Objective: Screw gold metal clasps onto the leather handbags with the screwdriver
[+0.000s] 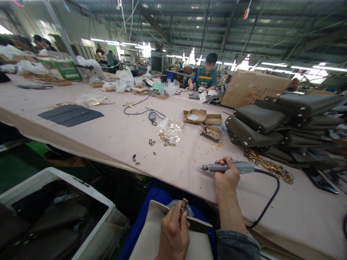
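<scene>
My right hand is wrapped round a grey electric screwdriver over the table, its thin bit pointing left and a black cord trailing from its back end. In my left hand a small gold metal clasp plate is pinched between thumb and fingers. Below that hand a cream-coloured bag piece rests on my lap. On the table lie a clear plastic bag of gold metal plates and several loose plates beside it. Tiny gold screws are scattered near a small cardboard box.
Dark olive bags are piled at the right, with a gold chain in front. A white crate of dark pieces stands lower left. A dark flat panel lies on the table. Across it, a co-worker sits beside a large carton.
</scene>
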A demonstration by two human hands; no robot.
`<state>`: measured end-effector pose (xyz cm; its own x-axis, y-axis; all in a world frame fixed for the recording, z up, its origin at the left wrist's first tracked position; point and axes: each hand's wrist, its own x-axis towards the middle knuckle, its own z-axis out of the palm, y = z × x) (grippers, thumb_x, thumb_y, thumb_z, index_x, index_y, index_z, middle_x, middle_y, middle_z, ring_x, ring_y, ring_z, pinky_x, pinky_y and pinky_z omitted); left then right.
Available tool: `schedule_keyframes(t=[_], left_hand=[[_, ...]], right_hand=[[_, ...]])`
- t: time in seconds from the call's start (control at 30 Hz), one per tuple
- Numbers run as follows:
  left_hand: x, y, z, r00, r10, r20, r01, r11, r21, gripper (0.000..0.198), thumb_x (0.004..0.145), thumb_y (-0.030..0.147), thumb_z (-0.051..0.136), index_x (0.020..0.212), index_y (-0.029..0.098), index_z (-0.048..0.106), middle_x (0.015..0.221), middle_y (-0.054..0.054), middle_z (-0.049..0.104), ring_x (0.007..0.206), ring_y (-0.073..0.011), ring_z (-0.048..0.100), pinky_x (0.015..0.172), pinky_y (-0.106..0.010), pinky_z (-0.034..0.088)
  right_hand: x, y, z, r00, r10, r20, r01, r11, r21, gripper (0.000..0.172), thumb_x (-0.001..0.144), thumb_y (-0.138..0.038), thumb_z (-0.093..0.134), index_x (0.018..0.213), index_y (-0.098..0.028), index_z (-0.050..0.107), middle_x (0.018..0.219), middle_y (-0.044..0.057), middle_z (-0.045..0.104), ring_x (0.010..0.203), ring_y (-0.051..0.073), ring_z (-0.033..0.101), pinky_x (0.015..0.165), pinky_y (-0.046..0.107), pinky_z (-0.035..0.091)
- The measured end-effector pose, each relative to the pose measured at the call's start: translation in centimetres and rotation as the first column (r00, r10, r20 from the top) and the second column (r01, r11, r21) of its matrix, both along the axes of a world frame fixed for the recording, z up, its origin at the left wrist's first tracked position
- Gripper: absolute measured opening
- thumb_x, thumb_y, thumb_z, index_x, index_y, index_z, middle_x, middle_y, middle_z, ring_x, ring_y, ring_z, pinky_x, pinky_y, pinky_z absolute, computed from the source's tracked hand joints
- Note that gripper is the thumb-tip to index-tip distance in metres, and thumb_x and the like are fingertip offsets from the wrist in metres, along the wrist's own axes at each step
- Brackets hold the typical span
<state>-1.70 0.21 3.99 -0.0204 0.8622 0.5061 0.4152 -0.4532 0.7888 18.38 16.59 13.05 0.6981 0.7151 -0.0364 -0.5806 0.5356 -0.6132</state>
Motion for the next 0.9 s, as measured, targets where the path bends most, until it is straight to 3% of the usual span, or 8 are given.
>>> schedule_keyframes(t=[0.2, 0.47, 0.9], left_hand=[[-0.5, 0.1, 0.6, 0.992, -0.058, 0.113, 0.074, 0.987, -0.145, 0.028, 0.106, 0.021, 0.053, 0.132, 0.014, 0.063, 0.1, -0.009, 0.07, 0.064, -0.015, 0.07, 0.064, -0.026, 0.06], [-0.2, 0.4, 0.8, 0.986, -0.041, 0.159, 0.063, 0.988, -0.138, 0.027, 0.106, 0.022, 0.053, 0.127, 0.013, 0.066, 0.094, -0.01, 0.07, 0.06, -0.015, 0.068, 0.059, -0.025, 0.059], [-0.2, 0.1, 1.0, 0.974, -0.048, 0.223, 0.087, 0.981, -0.173, 0.027, 0.106, 0.027, 0.055, 0.126, 0.015, 0.067, 0.095, -0.011, 0.071, 0.06, -0.0164, 0.069, 0.055, -0.024, 0.06]], right_hand=[[-0.5, 0.8, -1.5, 0.998, -0.059, -0.006, 0.059, 0.998, -0.033, 0.031, 0.069, -0.012, 0.08, 0.091, -0.017, 0.059, 0.081, -0.003, 0.058, 0.062, 0.01, 0.054, 0.061, 0.023, 0.057], [-0.7, 1.2, -2.5, 0.997, -0.081, 0.007, 0.081, 0.996, -0.038, 0.031, 0.072, -0.015, 0.082, 0.091, -0.018, 0.058, 0.081, -0.003, 0.057, 0.062, 0.01, 0.054, 0.061, 0.024, 0.057], [-0.6, 0.9, -2.6, 0.999, -0.052, 0.005, 0.052, 0.999, -0.016, 0.038, 0.07, -0.018, 0.087, 0.089, -0.019, 0.054, 0.081, -0.005, 0.057, 0.062, 0.009, 0.055, 0.063, 0.024, 0.057]])
